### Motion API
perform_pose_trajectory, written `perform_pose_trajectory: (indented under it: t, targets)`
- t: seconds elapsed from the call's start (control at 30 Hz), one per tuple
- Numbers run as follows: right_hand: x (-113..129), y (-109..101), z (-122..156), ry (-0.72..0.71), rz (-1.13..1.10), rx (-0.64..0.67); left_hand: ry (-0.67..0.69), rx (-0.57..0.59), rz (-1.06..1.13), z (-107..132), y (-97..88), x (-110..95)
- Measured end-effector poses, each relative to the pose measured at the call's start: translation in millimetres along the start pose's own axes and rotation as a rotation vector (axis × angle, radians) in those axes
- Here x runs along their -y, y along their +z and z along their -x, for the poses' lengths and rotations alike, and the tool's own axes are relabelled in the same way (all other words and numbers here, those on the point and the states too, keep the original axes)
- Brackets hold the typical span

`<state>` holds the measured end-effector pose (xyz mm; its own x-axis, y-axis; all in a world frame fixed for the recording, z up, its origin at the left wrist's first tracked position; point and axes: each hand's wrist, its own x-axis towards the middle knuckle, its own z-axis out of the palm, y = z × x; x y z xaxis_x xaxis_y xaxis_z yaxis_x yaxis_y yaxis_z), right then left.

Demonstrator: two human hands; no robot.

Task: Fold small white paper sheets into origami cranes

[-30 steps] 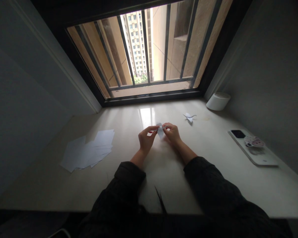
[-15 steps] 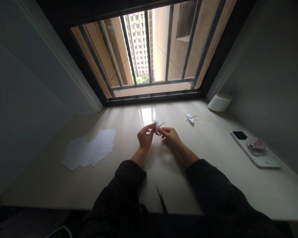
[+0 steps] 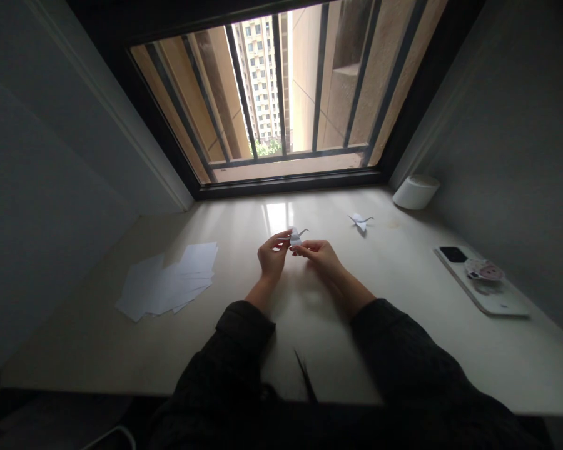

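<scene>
One pale counter [image 3: 319, 350], beneath a barred window [image 3: 291, 185]. White paper sheets [image 3: 169, 284], overlapping, at left. One phone [image 3: 500, 301], camera side up, a round pink-and-white attachment [image 3: 485, 270] on its back, at right. Two hands: the left hand [image 3: 272, 257] pinches the near-left side of a folded paper bird; the right hand [image 3: 323, 255] pinches its near edge. One white rounded object [image 3: 415, 192], by the right wall. Two birds — one loose bird [image 3: 359, 222] on the counter, the folded paper bird [image 3: 295, 239] between both hands' fingertips.
</scene>
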<state>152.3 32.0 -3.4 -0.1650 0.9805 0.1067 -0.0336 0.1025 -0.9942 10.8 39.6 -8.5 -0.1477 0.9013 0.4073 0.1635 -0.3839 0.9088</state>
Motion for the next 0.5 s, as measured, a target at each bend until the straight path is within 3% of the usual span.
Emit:
perform_pose_trajectory:
  t: [0.5]
  targets:
    - [3.0, -3.6, -1.4, -0.169, 0.079, 0.004, -0.011, 0.036, 0.043, -1.0, 0.4, 5.8]
